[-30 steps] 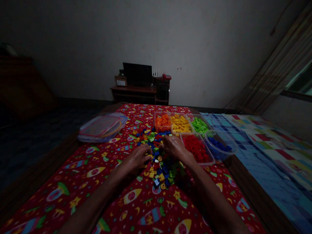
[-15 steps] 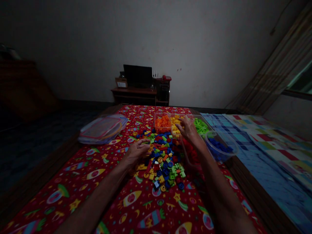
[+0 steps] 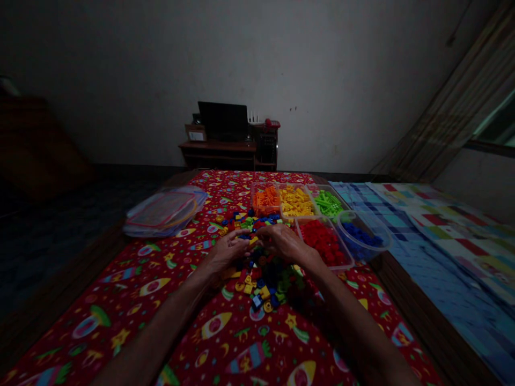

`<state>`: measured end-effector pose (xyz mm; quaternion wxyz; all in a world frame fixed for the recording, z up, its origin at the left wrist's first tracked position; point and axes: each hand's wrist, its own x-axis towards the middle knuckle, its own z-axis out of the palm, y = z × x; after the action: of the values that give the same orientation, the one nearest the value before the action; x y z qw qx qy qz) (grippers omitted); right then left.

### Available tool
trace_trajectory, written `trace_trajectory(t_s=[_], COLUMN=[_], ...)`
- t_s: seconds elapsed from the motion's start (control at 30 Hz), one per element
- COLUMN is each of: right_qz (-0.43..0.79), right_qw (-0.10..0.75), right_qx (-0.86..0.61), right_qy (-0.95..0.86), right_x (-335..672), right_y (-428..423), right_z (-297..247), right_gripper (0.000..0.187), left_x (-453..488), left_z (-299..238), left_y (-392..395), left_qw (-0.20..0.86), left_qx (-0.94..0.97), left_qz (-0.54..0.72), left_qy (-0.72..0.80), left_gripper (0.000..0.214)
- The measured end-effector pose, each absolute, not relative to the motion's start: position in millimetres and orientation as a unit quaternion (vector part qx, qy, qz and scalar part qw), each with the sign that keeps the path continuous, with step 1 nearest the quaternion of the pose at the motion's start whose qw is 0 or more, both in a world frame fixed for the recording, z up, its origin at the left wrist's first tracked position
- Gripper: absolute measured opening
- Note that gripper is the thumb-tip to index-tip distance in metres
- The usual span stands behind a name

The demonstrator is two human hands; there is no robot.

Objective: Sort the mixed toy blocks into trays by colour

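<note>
A heap of mixed coloured bricks (image 3: 261,279) lies on a red cloth with rocket prints (image 3: 161,300). Both my hands rest over the far part of the heap, fingertips nearly meeting. My left hand (image 3: 227,251) is curled, fingers pinched on a small brick I cannot name. My right hand (image 3: 284,241) is curled over the bricks too, and what it holds is hidden. Beyond the heap stand clear tubs of orange bricks (image 3: 266,199), yellow bricks (image 3: 295,201), green bricks (image 3: 329,203) and red bricks (image 3: 324,241), plus a round bowl of blue bricks (image 3: 362,238).
A stack of clear lids (image 3: 164,210) lies at the left of the cloth. A patterned blue mat (image 3: 434,252) lies to the right. A low desk with a dark screen (image 3: 225,134) stands against the far wall. The room is dim.
My right hand came back from over the yellow tub to the heap, meeting my left hand. The left hand shifted slightly toward the middle.
</note>
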<state>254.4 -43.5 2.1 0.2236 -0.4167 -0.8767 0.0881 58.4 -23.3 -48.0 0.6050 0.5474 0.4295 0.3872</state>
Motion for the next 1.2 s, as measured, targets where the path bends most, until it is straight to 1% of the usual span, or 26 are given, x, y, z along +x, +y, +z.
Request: trace_trajectory(t_s=[0.07,0.2,0.3,0.37,0.47,0.53,0.6,0.7,0.77,0.83,0.93,1.07,1.2], right_qz=[0.071,0.046,0.025,0.016,-0.013,-0.04,-0.049,-0.04,-0.028,-0.009,0.019,0.058,0.06], right_qw=[0.22,0.205,0.181,0.193,0.246,0.261,0.256,0.238,0.221,0.208,0.185,0.16,0.146], right_qx=[-0.451,-0.538,-0.609,-0.649,-0.695,-0.716,-0.723,-0.717,-0.707,-0.683,-0.614,-0.498,-0.456], right_qy=[-0.862,-0.817,-0.772,-0.736,-0.675,-0.646,-0.639,-0.654,-0.671,-0.7,-0.767,-0.85,-0.876], right_x=[258.5,271.8,286.4,296.6,308.5,312.5,312.9,308.4,302.5,294.0,275.8,249.9,239.7], right_y=[-41.8,-38.9,-35.1,-30.5,-21.8,-17.5,-16.0,-18.9,-23.2,-28.7,-37.5,-42.6,-39.6], right_z=[3.8,10.3,13.5,12.5,5.8,0.5,-1.8,3.3,10.1,15.4,14.2,-8.3,-31.7], right_gripper=[0.011,0.02,0.023,0.024,0.028,0.03,0.031,0.031,0.032,0.031,0.024,0.019,0.016], left_x=[59.0,58.3,58.0,57.8,55.5,51.8,46.7,39.2,36.4,36.4,40.7,47.0,49.5], left_z=[-47.5,-42.9,-38.5,-37.4,-39.5,-41.5,-42.6,-43.2,-45.2,-50.1,-62.1,-75.1,-74.3], left_y=[-23.1,-23.9,-25.8,-26.3,-23.7,-20.3,-16.6,-12.2,-10.1,-8.7,-8.1,-11.2,-13.6], left_qw=[0.579,0.504,0.474,0.466,0.444,0.404,0.341,0.244,0.208,0.19,0.164,0.139,0.141], left_qx=[0.559,0.614,0.636,0.641,0.657,0.676,0.697,0.739,0.77,0.796,0.828,0.858,0.848], left_qz=[0.397,0.399,0.394,0.397,0.397,0.394,0.392,0.365,0.335,0.313,0.313,0.326,0.342], left_qy=[0.442,0.457,0.465,0.462,0.463,0.474,0.494,0.511,0.501,0.481,0.435,0.373,0.38], left_gripper=[0.052,0.048,0.045,0.042,0.038,0.034,0.03,0.027,0.026,0.025,0.023,0.028,0.015])
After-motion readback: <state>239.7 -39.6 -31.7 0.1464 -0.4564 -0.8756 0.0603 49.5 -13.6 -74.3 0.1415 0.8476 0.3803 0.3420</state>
